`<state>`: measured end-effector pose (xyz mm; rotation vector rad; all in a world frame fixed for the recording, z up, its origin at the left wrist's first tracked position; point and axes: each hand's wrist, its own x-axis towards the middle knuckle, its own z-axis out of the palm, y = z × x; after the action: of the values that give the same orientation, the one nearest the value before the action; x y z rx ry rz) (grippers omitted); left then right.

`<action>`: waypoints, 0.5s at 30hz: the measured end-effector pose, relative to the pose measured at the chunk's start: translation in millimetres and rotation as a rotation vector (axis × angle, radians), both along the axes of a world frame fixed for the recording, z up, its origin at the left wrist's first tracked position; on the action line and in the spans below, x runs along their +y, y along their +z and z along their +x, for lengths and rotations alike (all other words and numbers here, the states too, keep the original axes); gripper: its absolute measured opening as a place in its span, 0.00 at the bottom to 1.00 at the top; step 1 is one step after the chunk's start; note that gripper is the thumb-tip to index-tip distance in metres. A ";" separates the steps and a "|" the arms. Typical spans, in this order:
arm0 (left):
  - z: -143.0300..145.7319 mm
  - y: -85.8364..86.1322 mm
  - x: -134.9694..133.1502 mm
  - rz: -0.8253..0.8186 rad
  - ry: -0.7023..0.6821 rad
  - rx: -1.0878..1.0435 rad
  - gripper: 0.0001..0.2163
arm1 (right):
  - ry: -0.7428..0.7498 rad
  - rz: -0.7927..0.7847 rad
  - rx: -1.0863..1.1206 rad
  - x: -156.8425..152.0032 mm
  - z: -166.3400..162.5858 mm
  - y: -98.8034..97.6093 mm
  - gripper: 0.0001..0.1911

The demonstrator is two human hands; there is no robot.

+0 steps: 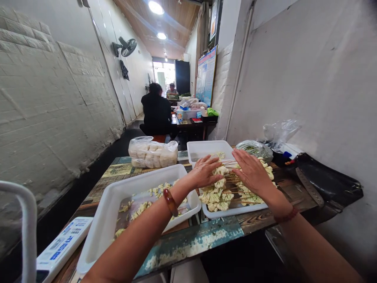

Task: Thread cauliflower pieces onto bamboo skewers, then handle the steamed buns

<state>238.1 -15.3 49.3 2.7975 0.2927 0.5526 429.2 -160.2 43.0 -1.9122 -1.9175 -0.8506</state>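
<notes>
My left hand (204, 171) and my right hand (251, 171) lie on a heap of skewered cauliflower pieces (224, 192) in a white tray (232, 211). Both hands have their fingers stretched out flat over the skewers, pressing on the pile. A brown bangle sits on my left wrist, a beaded band on my right. To the left stands a larger white tray (108, 208) with loose cauliflower bits (141, 208) in it.
A plastic bag of pale blocks (153, 152), an empty white tray (206, 149) and a bag of greens (255, 150) sit behind on the patterned table (188, 239). A black bag (326, 182) lies at right. A seated person (155, 112) is at another table beyond.
</notes>
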 end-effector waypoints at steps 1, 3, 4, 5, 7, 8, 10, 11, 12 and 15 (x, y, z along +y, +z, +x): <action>-0.1 0.9 -0.7 0.003 0.001 -0.002 0.24 | -0.009 -0.026 -0.010 2.3 0.9 -3.8 0.27; -0.1 1.8 -1.2 0.014 0.012 0.005 0.23 | -0.013 -0.088 -0.026 5.5 3.4 -11.2 0.27; 0.0 1.6 -1.0 0.020 0.020 0.013 0.23 | -0.010 -0.115 -0.032 6.3 4.9 -14.1 0.27; 0.3 1.0 -0.7 0.026 0.028 0.023 0.24 | -0.007 -0.133 -0.037 6.6 6.4 -16.0 0.27; 1.4 -1.1 0.0 0.033 0.044 0.032 0.26 | -0.006 -0.133 -0.048 5.8 9.1 -17.2 0.27; 2.1 -2.2 0.2 0.034 0.053 0.034 0.27 | -0.010 -0.121 -0.056 4.9 10.2 -17.0 0.27; 3.5 -3.8 0.1 0.036 0.071 0.041 0.27 | -0.019 -0.091 -0.077 2.8 11.4 -17.0 0.28; 4.1 -4.0 -0.2 0.040 0.078 0.047 0.28 | -0.026 -0.080 -0.088 1.8 11.6 -17.7 0.28; 4.5 -3.9 -0.6 0.044 0.082 0.053 0.27 | -0.035 -0.073 -0.097 1.1 11.4 -18.9 0.28; 4.6 -1.4 -1.8 0.053 0.082 0.068 0.27 | -0.061 -0.086 -0.118 0.3 9.9 -23.1 0.30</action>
<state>242.7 -17.1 47.9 2.8708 0.4142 0.4908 439.1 -159.8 19.9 -2.0211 -2.0030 -0.9315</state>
